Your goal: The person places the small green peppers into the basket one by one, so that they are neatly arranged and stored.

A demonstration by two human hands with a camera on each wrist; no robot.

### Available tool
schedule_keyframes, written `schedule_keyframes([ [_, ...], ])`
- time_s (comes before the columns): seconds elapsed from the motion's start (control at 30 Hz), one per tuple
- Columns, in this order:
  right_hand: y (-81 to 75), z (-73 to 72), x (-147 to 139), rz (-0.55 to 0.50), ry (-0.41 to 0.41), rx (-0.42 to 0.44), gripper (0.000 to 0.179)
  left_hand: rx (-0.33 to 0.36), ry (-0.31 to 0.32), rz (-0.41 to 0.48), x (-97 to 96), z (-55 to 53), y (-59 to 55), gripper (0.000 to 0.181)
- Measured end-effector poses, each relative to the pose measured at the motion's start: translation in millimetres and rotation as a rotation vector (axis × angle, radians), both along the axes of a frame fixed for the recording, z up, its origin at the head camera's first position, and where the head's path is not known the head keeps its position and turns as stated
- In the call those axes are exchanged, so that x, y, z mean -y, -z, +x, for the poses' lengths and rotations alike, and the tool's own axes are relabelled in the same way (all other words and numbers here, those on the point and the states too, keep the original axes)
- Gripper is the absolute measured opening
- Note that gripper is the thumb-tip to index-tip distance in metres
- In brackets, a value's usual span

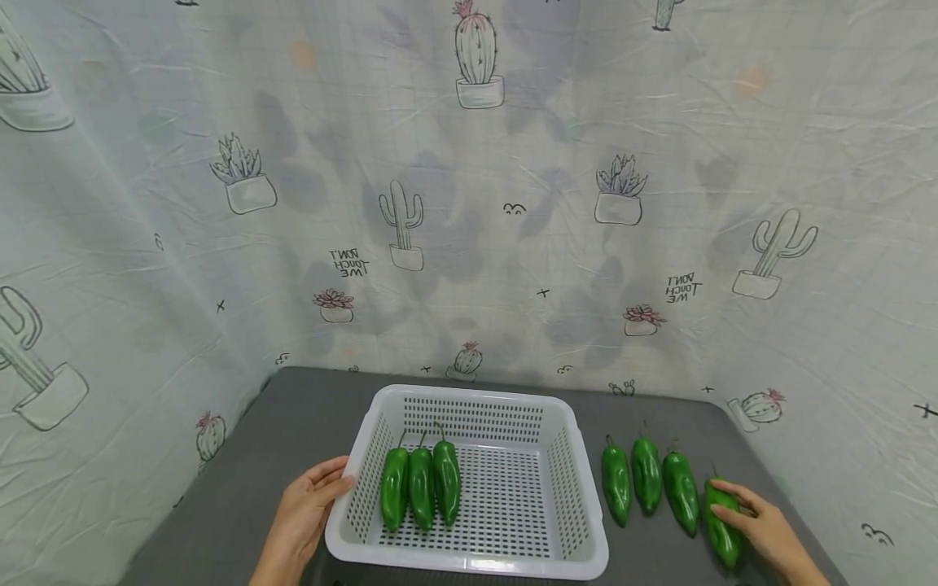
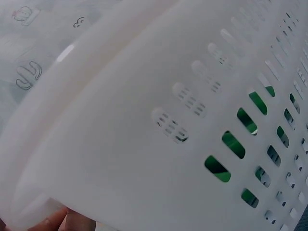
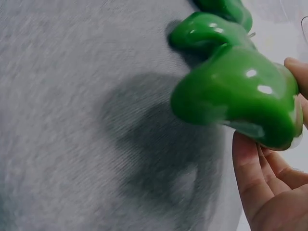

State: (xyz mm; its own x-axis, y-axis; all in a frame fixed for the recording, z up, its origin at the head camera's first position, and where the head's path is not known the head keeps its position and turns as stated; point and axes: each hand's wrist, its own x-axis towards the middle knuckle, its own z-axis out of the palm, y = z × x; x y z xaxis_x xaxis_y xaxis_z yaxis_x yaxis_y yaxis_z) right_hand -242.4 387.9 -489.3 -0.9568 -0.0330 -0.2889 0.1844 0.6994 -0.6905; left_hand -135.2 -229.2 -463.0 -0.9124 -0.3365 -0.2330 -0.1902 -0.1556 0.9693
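A white plastic basket with slotted walls stands on the grey table. My left hand grips its left rim; in the left wrist view, fingertips show under the basket's edge. Three green peppers lie side by side in the basket's left part, stems away from me. At the far right, my right hand holds another green pepper between thumb and fingers. The right wrist view shows this pepper from its tip end, over a shadow on the cloth.
Three more green peppers lie in a row on the table between the basket and my right hand. A pale curtain printed with cacti hangs behind the table and along both sides.
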Motion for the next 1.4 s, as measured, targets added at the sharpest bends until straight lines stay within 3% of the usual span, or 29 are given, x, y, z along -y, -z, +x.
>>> schedule_keyframes([
  [0.5, -23.2, -1.3, 27.9, -0.052, -0.025, -0.087, 0.076, 0.005, 0.017, 0.001, 0.3, 0.6, -2.4, 0.058],
  [0.93, -33.5, -7.0, 62.4, -0.126, -0.043, -0.150, 0.074, 0.023, 0.013, 0.001, 0.8, 0.4, -1.5, 0.058],
  [1.4, -45.9, -11.9, 98.8, -0.243, -0.118, -0.300, 0.060, 0.014, 0.014, 0.003, 1.1, -1.2, 1.4, 0.059],
])
